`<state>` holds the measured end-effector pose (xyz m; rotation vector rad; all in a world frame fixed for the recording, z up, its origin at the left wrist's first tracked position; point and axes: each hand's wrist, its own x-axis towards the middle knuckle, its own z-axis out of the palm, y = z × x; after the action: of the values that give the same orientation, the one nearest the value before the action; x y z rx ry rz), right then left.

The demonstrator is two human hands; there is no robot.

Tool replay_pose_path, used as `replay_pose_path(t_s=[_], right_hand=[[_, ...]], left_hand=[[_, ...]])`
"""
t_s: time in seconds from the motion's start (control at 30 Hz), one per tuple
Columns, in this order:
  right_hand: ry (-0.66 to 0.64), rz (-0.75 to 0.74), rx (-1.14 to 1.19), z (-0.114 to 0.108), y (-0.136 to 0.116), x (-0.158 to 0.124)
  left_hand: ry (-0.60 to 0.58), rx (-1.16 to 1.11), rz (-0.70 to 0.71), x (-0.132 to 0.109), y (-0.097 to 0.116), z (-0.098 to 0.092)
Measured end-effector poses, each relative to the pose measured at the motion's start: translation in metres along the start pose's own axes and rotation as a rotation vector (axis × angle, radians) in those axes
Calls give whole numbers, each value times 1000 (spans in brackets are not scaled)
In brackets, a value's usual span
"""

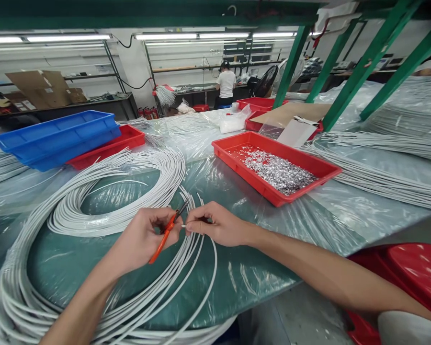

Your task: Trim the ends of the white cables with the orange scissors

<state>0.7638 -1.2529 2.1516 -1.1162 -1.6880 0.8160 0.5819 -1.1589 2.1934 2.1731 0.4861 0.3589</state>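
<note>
Orange-handled scissors point(165, 237) rest in my left hand point(147, 237), their dark blades pointing up and away. The fingers of my left hand are wrapped round them, and its fingertips also meet a small white cable end point(183, 225). My right hand point(215, 224) pinches that same end from the right, thumb against forefinger. Both hands are over a bundle of white cables point(187, 258) curving across the green table. Beyond my left hand lies a large coil of white cable point(165, 182). Whether a small part sits on the pinched end is too small to tell.
A red tray point(233, 165) of small silvery pieces stands right of centre. Blue trays point(57, 136) sit over another red tray point(129, 137) at left. More cables point(373, 182) lie right. Green posts point(373, 62) rise behind; a person point(226, 84) is far off.
</note>
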Motion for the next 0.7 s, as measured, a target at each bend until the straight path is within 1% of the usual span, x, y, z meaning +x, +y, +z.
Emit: replay_pose_path(t_s=[0.1, 0.17, 0.27, 0.33, 0.37, 0.43, 0.6, 0.67, 0.7], right_hand=[[-121, -29, 271, -4, 2, 1], [-203, -18, 409, -6, 3, 2], [-276, 1, 513, -8, 4, 3], [-273, 1, 533, -9, 4, 4], [-257, 3, 527, -9, 5, 4], [-197, 13, 485, -7, 5, 4], [47, -27, 358, 1, 3, 5], [117, -53, 328, 2, 2, 4], [140, -63, 314, 2, 1, 4]], left_hand=[[-71, -147, 10, -1, -3, 0], [-128, -253, 40, 0, -8, 3], [-185, -456, 71, 4, -20, 9], [-175, -542, 62, 8, -26, 13], [-158, -547, 55, 9, -27, 13], [-105, -482, 40, 10, -26, 12], [117, -168, -17, 6, -8, 3], [162, -52, -14, 4, -3, 2], [162, 7, -12, 4, -3, 2]])
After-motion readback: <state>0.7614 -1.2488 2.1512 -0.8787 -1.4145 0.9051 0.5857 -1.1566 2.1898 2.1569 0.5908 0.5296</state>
